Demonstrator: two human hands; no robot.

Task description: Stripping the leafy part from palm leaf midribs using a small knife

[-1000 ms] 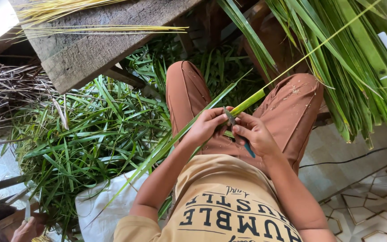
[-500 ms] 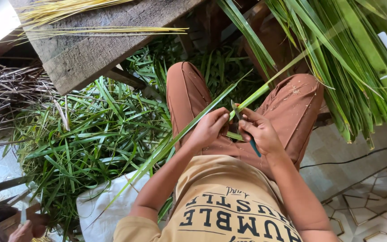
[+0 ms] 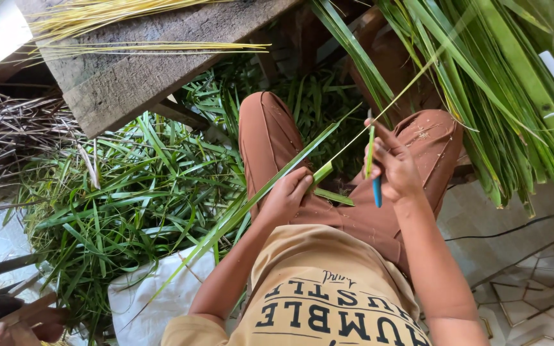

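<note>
While gripped: one knife (image 3: 375, 168); one leaf (image 3: 270, 186)

Green leaf strip (image 3: 318, 172) at centre, paler yellow-green at its cut end, thin yellowish midrib (image 3: 411, 80) running toward 1 o'clock. Knife (image 3: 374, 176) with blue handle, blade looks green-tinted (leaf against it, hard to tell). Trousers (image 3: 270, 138) rust-brown, pale specks on the right thigh. Shirt (image 3: 318, 301) at 6 o'clock tan-mustard with dark printed lettering. Heap of leaves (image 3: 136, 198) at 9 o'clock bright to dark green. Hanging fronds (image 3: 508, 96) at 2 o'clock green with yellow edges. Plank (image 3: 142, 57) at 11 o'clock weathered grey-brown, straw-yellow ribs (image 3: 142, 46) on it. Dry sticks (image 3: 8, 134) at 10 o'clock grey-brown. Sack (image 3: 161, 295) at 7 o'clock white. Floor tiles (image 3: 540, 301) at 4 o'clock whitish with gold-brown geometric lines.
</note>
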